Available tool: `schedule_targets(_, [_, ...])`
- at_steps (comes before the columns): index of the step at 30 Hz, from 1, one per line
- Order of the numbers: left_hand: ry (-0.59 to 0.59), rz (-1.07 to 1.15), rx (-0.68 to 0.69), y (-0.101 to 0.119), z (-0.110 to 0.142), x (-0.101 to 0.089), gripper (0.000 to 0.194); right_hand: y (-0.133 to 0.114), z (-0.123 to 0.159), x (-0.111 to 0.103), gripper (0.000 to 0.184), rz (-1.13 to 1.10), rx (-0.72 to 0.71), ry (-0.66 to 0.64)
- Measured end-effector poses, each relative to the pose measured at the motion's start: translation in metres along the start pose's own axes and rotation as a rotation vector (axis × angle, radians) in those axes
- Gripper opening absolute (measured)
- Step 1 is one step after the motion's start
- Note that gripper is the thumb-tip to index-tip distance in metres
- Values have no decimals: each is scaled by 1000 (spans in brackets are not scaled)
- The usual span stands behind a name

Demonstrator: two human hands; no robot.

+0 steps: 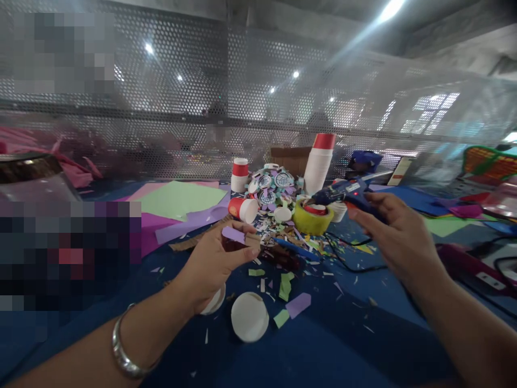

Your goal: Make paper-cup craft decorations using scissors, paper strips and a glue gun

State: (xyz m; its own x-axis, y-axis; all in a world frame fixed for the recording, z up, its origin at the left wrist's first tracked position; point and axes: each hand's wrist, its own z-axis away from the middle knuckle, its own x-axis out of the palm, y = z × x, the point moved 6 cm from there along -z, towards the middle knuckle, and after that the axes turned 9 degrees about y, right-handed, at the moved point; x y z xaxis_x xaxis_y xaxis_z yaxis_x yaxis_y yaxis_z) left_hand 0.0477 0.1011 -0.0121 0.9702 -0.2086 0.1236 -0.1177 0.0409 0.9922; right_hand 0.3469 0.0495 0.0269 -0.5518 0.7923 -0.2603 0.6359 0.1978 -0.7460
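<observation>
My left hand (212,256), a silver bangle on its wrist, pinches a small purple paper strip (233,235) with a brown cardboard-like piece (253,240) at its end. In my right hand (404,237) is a blue hot glue gun (343,190), its nozzle pointing left above a roll of yellow tape (313,221). A white paper disc (249,317) lies on the blue table below my left hand, and another disc (216,300) is partly hidden behind the wrist. Green paper pieces (285,285) and a purple piece (299,305) lie nearby.
Paper scraps surround a heap of decorated discs (269,186). Behind stand a tall paper cup stack (320,164) and a shorter one (239,175); a red-and-white cup (243,210) lies sideways. Coloured sheets (181,199) spread left. A black cord (347,264) trails rightward.
</observation>
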Motion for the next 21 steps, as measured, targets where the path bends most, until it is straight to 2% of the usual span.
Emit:
schedule_targets(6, [-14,13,-22,-3,2,0,39,-24,25,17,40,22,-127,-203])
schedule_targets(11, [-30,28,-72,-2,5,5,40,-40,37,17,32,152,-264,-155])
schedule_targets(15, [-27,36,-122,-2,9,8,40,-45,41,16,34,201,-308,-120])
schedule_targets(21, [-46,43,-124,-2,11,10,37,-50,45,16,31,204,-350,-119])
